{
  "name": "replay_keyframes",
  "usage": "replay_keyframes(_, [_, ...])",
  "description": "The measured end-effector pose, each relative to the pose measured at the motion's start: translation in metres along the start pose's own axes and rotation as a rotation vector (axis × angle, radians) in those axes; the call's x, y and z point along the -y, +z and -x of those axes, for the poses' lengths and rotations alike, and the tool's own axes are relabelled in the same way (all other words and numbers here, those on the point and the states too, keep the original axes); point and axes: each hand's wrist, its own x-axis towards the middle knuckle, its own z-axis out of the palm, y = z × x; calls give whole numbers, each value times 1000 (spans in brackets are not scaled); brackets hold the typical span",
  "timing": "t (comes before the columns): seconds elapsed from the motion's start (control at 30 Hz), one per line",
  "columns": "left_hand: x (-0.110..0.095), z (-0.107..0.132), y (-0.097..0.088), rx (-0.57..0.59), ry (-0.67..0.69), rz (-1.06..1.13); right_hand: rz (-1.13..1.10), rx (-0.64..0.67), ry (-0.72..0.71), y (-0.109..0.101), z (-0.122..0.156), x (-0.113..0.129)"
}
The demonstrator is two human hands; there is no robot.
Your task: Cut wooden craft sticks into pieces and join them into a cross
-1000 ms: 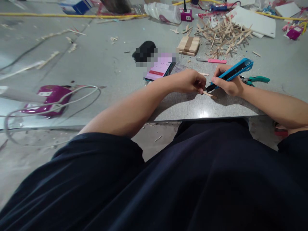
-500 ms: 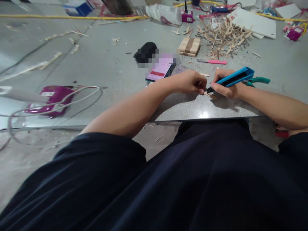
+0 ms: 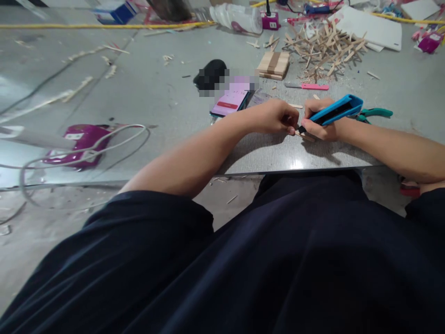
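My left hand (image 3: 274, 118) pinches a small flat wooden stick (image 3: 305, 136) down on the grey table (image 3: 156, 97), near its front edge. My right hand (image 3: 321, 125) is closed round a blue utility knife (image 3: 335, 111), whose dark tip meets the stick right beside my left fingertips. The two hands almost touch. My dark clothing fills the lower part of the view.
Behind the hands lie a phone with a pink screen (image 3: 230, 102), a pink-handled knife (image 3: 308, 86), teal pliers (image 3: 373, 112), a block of glued sticks (image 3: 274, 64) and a heap of loose sticks (image 3: 327, 46). A magenta glue gun (image 3: 78, 144) with a white cable sits at left.
My right hand and the knife have shifted slightly left, closer to my left fingers, and the knife now lies flatter. My left hand has stayed on the stick.
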Motion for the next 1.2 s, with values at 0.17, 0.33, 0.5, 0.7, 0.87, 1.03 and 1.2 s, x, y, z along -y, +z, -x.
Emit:
replay_keyframes(0.17, [0, -1, 0, -13, -14, -11, -86, -91, -121, 10, 7, -18])
replay_keyframes(0.33, [-1, 0, -1, 3, -10, -8, -181, -165, -162, 13, 5, -23])
replay_keyframes(0.5, [3, -1, 0, 13, -3, 27, -104, -150, -62, 8, 10, -10])
replay_keyframes(0.7, [8, -3, -2, 17, 16, 86, 21, -147, -23, 7, 17, -2])
replay_keyframes(0.87, [2, -3, -6, 55, -60, 145, 106, -200, -7, 10, 19, -11])
replay_keyframes(1.03, [-9, -3, -6, 41, -91, 2, 184, -145, -80, 10, 19, -18])
replay_keyframes(1.2, [-13, -7, 3, -47, -78, -207, 192, -74, -172, 13, 12, -29])
